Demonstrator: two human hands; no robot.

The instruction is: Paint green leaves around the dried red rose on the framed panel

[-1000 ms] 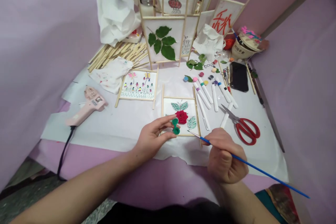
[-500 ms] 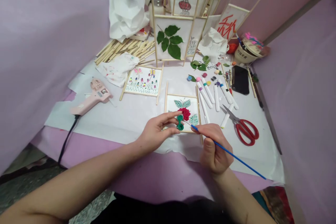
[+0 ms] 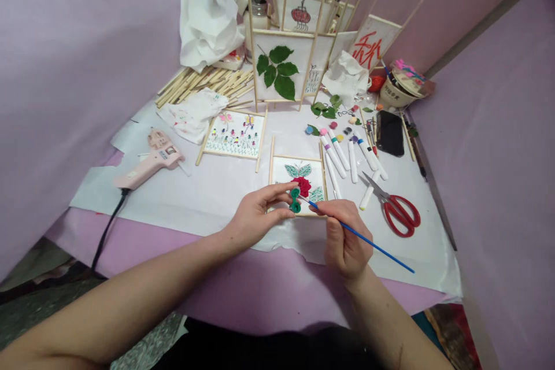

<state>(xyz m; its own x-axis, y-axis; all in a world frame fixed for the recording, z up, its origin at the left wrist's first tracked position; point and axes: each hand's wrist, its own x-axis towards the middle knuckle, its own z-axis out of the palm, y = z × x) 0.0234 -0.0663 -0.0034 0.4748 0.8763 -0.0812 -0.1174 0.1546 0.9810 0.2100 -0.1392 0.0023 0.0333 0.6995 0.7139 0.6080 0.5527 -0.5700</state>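
Note:
My left hand (image 3: 260, 211) pinches a small green paint pot (image 3: 295, 207), joined to its lid, between thumb and fingers. In my right hand (image 3: 347, 237) is a thin blue paintbrush (image 3: 377, 247), held like a pen, its tip at the pot. Both hands hover over a stick-framed white panel (image 3: 281, 163) near the table's front edge. On that panel a red painted flower (image 3: 301, 186) sits among green dotted leaves (image 3: 298, 170). My left hand covers part of the panel's lower left.
A pink glue gun (image 3: 151, 163) lies left, its cord over the edge. Red-handled scissors (image 3: 401, 217), several white markers (image 3: 352, 162) and a phone (image 3: 390, 133) lie right. Behind stand framed panels, one with a leaf sprig (image 3: 280, 69); bamboo sticks (image 3: 203, 84) are piled back left.
The whole view has shifted slightly, so the table things sit a little further left. My right hand and the paintbrush have moved slightly left, with the brush tip still at the paint pot.

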